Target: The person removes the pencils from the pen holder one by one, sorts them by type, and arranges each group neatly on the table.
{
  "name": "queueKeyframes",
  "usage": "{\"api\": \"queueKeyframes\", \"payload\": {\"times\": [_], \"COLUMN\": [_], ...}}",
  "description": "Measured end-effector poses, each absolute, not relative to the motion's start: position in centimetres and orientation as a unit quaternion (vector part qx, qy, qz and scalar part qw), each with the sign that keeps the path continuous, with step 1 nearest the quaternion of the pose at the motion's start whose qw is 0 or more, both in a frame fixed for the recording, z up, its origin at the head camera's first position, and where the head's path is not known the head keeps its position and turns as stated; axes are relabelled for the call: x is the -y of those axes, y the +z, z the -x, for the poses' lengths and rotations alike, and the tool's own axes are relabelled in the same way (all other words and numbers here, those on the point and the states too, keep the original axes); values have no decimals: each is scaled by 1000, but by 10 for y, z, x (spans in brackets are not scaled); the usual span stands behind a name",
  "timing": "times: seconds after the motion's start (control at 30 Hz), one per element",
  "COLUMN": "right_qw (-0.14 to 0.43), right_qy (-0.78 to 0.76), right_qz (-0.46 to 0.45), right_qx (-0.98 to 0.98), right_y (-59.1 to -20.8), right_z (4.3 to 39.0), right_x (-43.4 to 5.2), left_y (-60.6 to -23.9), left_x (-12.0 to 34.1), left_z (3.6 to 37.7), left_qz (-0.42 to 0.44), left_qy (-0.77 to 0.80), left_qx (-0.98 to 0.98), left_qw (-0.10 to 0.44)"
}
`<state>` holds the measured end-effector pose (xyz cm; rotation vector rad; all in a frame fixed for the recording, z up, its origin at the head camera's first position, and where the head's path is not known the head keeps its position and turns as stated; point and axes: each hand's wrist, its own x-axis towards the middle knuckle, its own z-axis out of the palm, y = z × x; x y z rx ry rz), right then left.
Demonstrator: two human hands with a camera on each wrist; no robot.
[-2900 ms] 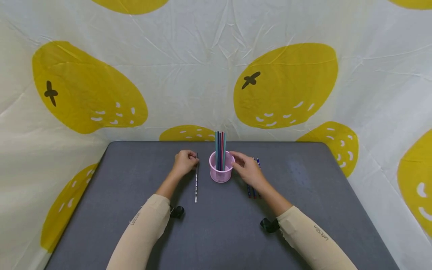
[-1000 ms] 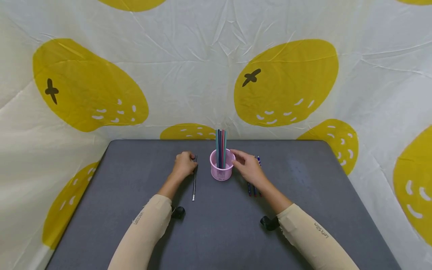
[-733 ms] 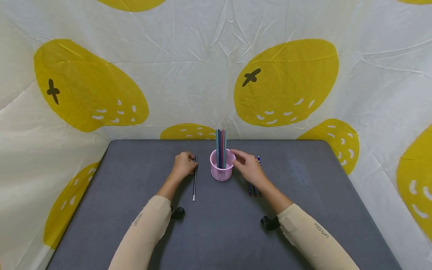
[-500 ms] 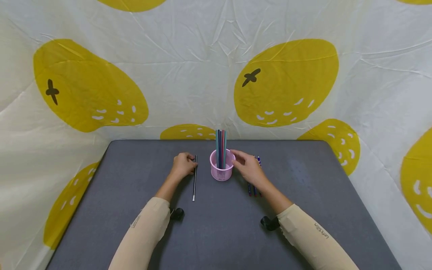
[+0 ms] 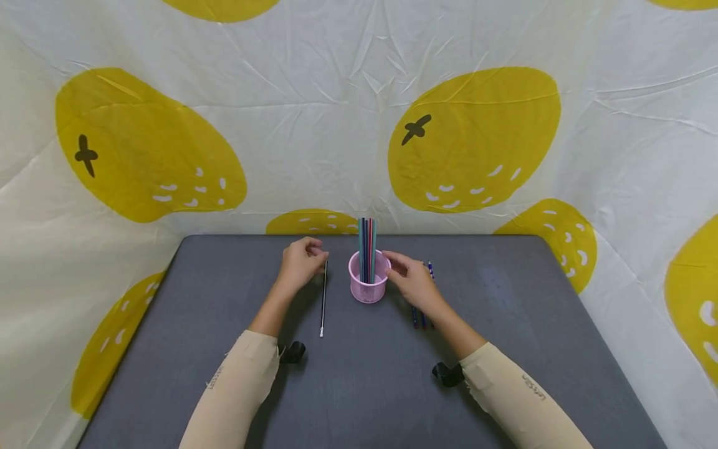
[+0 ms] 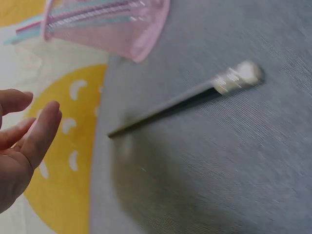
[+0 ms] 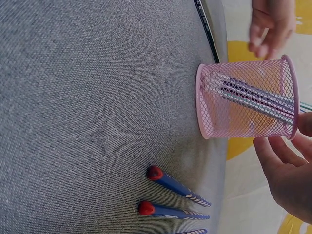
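Observation:
A pink mesh cup point(image 5: 367, 287) stands on the grey table point(image 5: 505, 349) with several coloured pencils point(image 5: 366, 244) upright in it. A black pencil point(image 5: 323, 299) with a silver end lies flat just left of the cup, also in the left wrist view as black pencil point(image 6: 185, 100). My left hand point(image 5: 303, 260) hovers over its far end with relaxed fingers point(image 6: 39, 136), holding nothing. My right hand point(image 5: 412, 280) sits beside the cup's right rim; its fingers point(image 7: 282, 165) are loosely curved and apart from the cup point(image 7: 248, 102).
Three blue pencils point(image 5: 422, 315) with red ends lie on the table under my right wrist, seen as blue pencils point(image 7: 173, 187) in the right wrist view. A cloth with yellow lemon prints point(image 5: 471, 137) hangs close behind and beside the table.
My left hand has lifted off the black pencil's far end and moved slightly away from me. The pencil stays flat on the table. My right hand has hardly moved.

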<state>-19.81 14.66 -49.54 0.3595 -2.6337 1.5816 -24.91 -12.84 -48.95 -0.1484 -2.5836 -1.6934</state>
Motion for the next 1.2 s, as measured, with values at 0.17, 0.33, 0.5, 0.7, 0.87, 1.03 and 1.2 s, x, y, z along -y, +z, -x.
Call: {"api": "queueKeyframes", "payload": {"times": [0.17,0.33,0.5,0.7,0.87,1.03,1.2], "right_qw": [21,23,21,27,25,23,20], "right_qy": [511,514,514,515,512,509,515], "right_qz": [-112,-113,-110,-106,-104,-101,-99], "right_qx": [852,850,851,850,853,854,851], "right_y": [-495,-495,-496,-495,-495,-494,-493], "right_z": [198,194,189,187,186,185,185], "right_x": [-146,-146,-145,-141,-141,-141,-140], "left_y": [-471,-459,-456,-457,-461,-462,-461], "left_x": [117,101,84,69,65,63,61], "left_z": [246,244,247,250,253,254,254], "left_qz": [72,104,122,135,132,133,133], "left_qy": [-549,-544,-538,-539,-536,-523,-511], "left_qx": [831,829,830,828,830,837,844], "left_qw": [51,73,84,80,81,89,92]}}
